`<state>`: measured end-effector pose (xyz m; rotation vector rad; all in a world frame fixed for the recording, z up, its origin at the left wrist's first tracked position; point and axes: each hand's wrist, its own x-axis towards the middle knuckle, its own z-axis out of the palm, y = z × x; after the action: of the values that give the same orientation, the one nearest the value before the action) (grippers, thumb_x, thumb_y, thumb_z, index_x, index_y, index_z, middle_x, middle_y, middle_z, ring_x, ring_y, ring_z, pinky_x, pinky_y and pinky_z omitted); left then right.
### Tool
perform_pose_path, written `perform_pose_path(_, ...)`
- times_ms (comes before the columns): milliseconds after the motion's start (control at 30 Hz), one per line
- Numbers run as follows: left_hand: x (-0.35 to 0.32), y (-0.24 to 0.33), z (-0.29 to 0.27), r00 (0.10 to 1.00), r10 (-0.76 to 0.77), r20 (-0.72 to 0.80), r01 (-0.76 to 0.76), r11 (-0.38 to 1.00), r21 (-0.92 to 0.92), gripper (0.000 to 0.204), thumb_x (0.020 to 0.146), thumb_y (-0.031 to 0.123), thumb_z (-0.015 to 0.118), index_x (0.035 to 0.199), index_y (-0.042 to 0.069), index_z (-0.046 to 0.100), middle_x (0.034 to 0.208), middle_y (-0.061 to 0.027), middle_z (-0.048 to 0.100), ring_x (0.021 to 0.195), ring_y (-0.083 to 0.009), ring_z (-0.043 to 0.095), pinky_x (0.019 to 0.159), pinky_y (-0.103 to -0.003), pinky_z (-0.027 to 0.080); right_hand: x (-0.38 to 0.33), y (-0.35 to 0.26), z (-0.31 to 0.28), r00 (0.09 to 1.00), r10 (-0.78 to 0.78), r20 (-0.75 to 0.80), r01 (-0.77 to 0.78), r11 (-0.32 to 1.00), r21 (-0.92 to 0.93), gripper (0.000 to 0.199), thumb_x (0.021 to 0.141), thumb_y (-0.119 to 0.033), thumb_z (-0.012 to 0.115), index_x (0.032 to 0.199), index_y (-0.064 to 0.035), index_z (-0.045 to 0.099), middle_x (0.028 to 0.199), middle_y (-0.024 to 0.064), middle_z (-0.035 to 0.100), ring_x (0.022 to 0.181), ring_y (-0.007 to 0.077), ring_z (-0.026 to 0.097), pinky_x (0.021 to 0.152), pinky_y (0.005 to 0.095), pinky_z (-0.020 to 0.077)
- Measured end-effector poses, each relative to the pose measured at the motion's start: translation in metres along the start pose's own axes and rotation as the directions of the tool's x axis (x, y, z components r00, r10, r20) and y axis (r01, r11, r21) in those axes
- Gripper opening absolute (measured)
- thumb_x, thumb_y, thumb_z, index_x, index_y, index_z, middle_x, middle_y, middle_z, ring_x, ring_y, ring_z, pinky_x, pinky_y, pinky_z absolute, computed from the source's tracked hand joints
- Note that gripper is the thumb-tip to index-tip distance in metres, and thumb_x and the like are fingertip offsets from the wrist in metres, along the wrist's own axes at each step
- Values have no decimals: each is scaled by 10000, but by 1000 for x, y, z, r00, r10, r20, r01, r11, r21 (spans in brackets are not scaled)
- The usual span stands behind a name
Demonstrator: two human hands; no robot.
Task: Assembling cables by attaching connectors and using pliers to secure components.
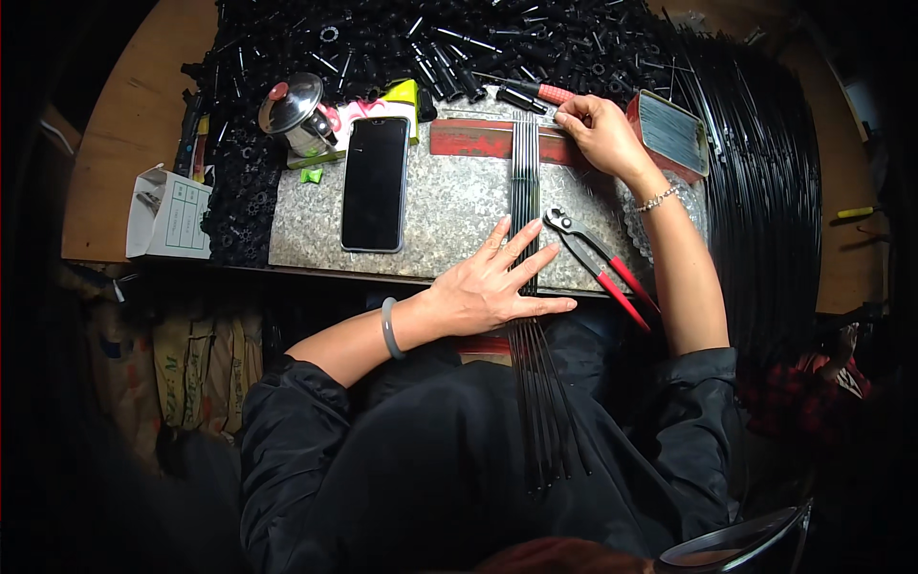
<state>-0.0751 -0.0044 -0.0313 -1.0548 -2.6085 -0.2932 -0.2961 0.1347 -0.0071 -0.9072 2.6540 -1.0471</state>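
Several thin black cables or rods (525, 206) lie side by side, running from the bench over my lap. Their silvery upper ends cross a worn red metal bar (459, 139). My left hand (497, 284) rests palm down across them, fingers spread. To the right of those ends, my right hand (598, 132) has thumb and forefinger pinched together; what is between them is too small to make out. Beside the row lie cutting pliers (600, 258) with red handles. A red-handled tool (555, 94) lies just beyond my right fingers.
Left of the bar lies a black phone (375, 184), near a lidded metal cup (298, 110). A tin (669, 134) of thin pieces stands by my right wrist. Black parts (459, 48) heap up behind; a thick bundle of black rods (755, 182) fills the right side. A white box (172, 215) sits far left.
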Motion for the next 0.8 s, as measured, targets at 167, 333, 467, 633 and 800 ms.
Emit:
perform_pose_path(167, -1, -1, 0, 1000, 2, 2, -2, 1000, 19, 466, 853, 315, 460, 1298, 453, 440, 1340, -162, 419, 1243, -427, 397, 953, -587, 386, 1, 2, 1, 1000, 9, 8, -10, 999, 50, 196, 870, -153, 600, 864, 42, 619, 729, 45, 621, 683, 76, 527, 645, 261, 454)
perform_pose_path(333, 0, -1, 0, 1000, -1, -1, 1, 1000, 10, 468, 848, 317, 461, 1295, 454, 445, 1344, -162, 415, 1242, -429, 398, 953, -588, 386, 0, 0, 1, 1000, 17, 2, -17, 1000, -9, 198, 869, -155, 597, 857, 42, 612, 727, 54, 621, 682, 86, 529, 654, 271, 456)
perform_pose_path(467, -1, -1, 1, 1000, -3, -5, 3, 1000, 4, 470, 845, 317, 462, 1295, 455, 445, 1351, -163, 410, 1242, -431, 397, 952, -589, 385, 0, -1, 2, 1000, 2, -18, -3, 999, -38, 195, 865, -153, 597, 856, 41, 612, 724, 65, 619, 681, 92, 533, 661, 278, 460)
perform_pose_path(633, 0, -1, 1, 1000, 2, -8, -2, 1000, -1, 472, 846, 315, 462, 1295, 457, 444, 1352, -163, 409, 1242, -431, 398, 954, -591, 384, 0, 1, 2, 1000, -1, -8, 1, 1000, -5, 193, 862, -152, 597, 854, 40, 616, 723, 67, 619, 682, 97, 536, 666, 280, 462)
perform_pose_path(800, 0, -2, 1, 1000, 6, -18, -6, 1000, -8, 476, 844, 308, 461, 1295, 459, 443, 1340, -165, 421, 1238, -432, 403, 953, -592, 385, 3, 0, 5, 1000, 6, 17, -6, 1000, -25, 190, 862, -150, 598, 859, 38, 619, 728, 63, 618, 685, 97, 533, 673, 277, 462)
